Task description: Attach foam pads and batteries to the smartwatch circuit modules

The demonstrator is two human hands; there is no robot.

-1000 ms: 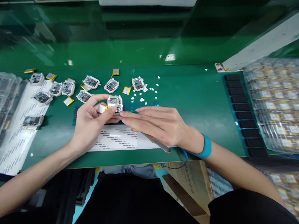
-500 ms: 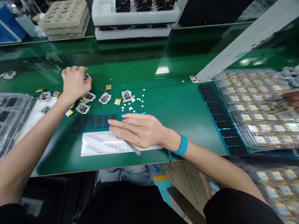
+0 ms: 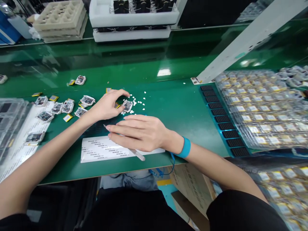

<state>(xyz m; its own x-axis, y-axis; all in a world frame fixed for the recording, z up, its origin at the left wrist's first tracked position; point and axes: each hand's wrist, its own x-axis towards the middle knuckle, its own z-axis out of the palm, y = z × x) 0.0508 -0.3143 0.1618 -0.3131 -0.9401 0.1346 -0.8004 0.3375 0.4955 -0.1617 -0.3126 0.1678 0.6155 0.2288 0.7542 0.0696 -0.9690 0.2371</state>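
Observation:
My left hand (image 3: pixel 107 107) reaches over the green mat, its fingertips closed on the edges of a white-cased circuit module (image 3: pixel 127 106) lying among white flakes (image 3: pixel 139 102). Other white-cased modules (image 3: pixel 87 100) and small yellow-edged batteries (image 3: pixel 67 117) lie to its left. My right hand (image 3: pixel 139 133) rests low over a printed white sheet (image 3: pixel 101 150), a slender metal tool (image 3: pixel 138 154) held beneath it. The tool's end pokes out below the palm, and its middle is hidden by the hand.
Clear blister trays of labelled batteries (image 3: pixel 262 110) fill the right side, next to a row of black foam strips (image 3: pixel 222 123). A plastic tray (image 3: pixel 12 118) lies at the left edge. White foam trays (image 3: pixel 133 16) stand beyond the glass. A blue wrist strap (image 3: pixel 184 147) circles my right wrist.
My left hand has moved right from the far modules to the module among the flakes, which has shifted toward me. A module now lies further back. My right hand has barely moved.

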